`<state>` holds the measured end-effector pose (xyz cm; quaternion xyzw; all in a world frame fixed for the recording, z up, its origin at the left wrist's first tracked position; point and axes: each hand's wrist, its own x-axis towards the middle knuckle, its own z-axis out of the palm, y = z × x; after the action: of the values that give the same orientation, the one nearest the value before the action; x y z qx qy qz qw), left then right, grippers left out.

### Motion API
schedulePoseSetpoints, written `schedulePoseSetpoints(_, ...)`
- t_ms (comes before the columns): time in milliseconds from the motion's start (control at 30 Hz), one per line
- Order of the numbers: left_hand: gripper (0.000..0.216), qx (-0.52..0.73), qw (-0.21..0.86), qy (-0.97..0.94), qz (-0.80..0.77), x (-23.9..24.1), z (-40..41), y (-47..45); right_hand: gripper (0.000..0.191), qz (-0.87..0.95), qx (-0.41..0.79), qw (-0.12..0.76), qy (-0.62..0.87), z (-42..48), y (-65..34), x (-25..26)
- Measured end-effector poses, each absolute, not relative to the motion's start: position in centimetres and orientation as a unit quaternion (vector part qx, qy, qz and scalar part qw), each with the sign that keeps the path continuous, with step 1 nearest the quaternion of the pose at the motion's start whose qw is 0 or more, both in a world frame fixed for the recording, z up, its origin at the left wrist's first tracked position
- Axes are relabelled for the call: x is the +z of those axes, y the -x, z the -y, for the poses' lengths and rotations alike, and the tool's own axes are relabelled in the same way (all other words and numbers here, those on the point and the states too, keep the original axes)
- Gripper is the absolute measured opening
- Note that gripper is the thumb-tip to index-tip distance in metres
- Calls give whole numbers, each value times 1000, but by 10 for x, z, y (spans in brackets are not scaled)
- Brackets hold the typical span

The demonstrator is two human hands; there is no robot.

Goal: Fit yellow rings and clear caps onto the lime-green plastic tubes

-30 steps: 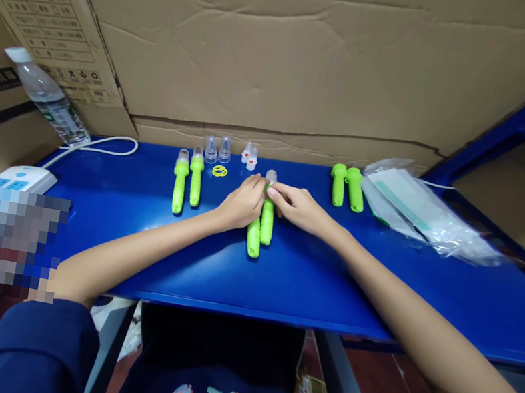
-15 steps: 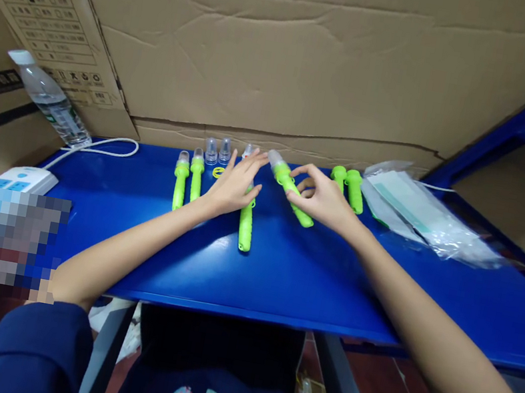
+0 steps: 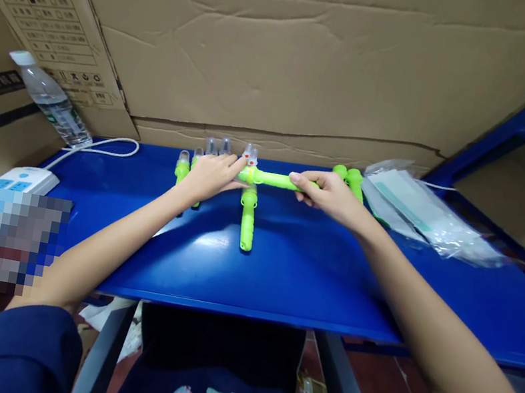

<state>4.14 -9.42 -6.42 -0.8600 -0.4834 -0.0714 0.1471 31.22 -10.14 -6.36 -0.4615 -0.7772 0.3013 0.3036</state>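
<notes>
While handheld, stick (image 3: 275, 180) crosswise, cap (image 3: 242, 175) leftward.

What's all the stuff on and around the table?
Table: one, blue, middle
Held stick: one, green, mid-air, middle
Lying stick: one, green, table's middle
Capped sticks: two, green, left of middle
Clear caps: two, transparent, table's back
Small parts: two, white-and-red, back middle
Handles: two, green, back right
Plastic bags: count unclear, clear, right
Bottle: one, clear, back left
Power strip: one, white-and-blue, left
Cable loop: one, white, back left
Cardboard: count unclear, brown, behind
Sleeves: two, navy, bottom corners
Left hand: one, bare, middle
Right hand: one, bare, middle
</notes>
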Motion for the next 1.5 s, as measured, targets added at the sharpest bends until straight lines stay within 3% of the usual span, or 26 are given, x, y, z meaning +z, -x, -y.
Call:
schedulePoseSetpoints(167, 52, -68, 78, 849, 519, -65, 98, -38, 53, 793, 161, 403, 427, 104, -306, -62)
schedulePoseSetpoints(333, 48, -76, 65, 847, 522, -70, 95, -35, 55, 747, 261, 424, 441, 97, -309, -71)
schedulePoseSetpoints(500, 49, -81, 58, 839, 535, -70, 97, -39, 61, 724, 252, 482, 425, 91, -309, -77)
schedulePoseSetpoints(633, 52, -93, 47, 842, 529, -69, 98, -39, 56, 716, 301, 458, 434, 92, -309, -76)
schedulePoseSetpoints(767, 51, -136, 25, 843, 521, -71, 95, -31, 54, 703, 266, 514, 414, 90, -314, -75)
schedulePoseSetpoints(1133, 55, -204, -15, 792, 575, -76, 67, -3, 48, 647, 245, 552, 464, 80, -326, -76)
schedulePoseSetpoints(1300, 53, -151, -11, 762, 629, -83, 50, 14, 44, 659, 241, 543, 461, 76, -329, -80)
schedulePoseSetpoints(1500, 62, -84, 68, 763, 637, -73, 43, -12, 44, 671, 252, 535, 448, 79, -323, -83)
